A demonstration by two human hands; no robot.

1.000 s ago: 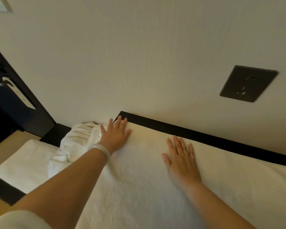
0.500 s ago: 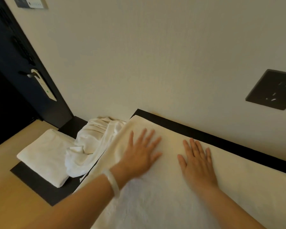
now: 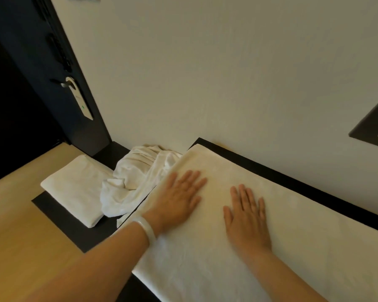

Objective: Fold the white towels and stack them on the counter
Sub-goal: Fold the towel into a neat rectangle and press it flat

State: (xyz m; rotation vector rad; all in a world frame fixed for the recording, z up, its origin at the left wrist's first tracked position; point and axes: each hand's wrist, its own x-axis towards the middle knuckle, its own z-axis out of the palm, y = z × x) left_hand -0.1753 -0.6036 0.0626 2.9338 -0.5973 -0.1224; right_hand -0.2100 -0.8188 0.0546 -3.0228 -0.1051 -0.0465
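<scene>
Seen from the head camera, a big white towel [image 3: 282, 247] lies flat on the black tabletop [image 3: 297, 182]. Its far long edge runs along the wall [image 3: 205, 73], and a thin strip of black shows between the two. Its left short edge touches a crumpled towel [image 3: 135, 177] that sits in a heap just beside it. Left of the heap, a folded towel [image 3: 74, 186] lies neat on a black surface, near a dark door [image 3: 20, 94]. The near left corner of the big towel ends right at the tabletop's edge, with a wooden surface [image 3: 20, 247] lower down to the left. To the right, the big towel has lots of bare room. Both hands lie palm down on the big towel, holding nothing. The left hand [image 3: 179, 199], with a pale bracelet [image 3: 145, 227] on its wrist, rests near the towel's left end, fingers straight and a little apart. The right hand [image 3: 247, 219] rests close beside it, not touching it, fingers straight too. A dark socket plate [image 3: 373, 127] sits on the wall at the right.
</scene>
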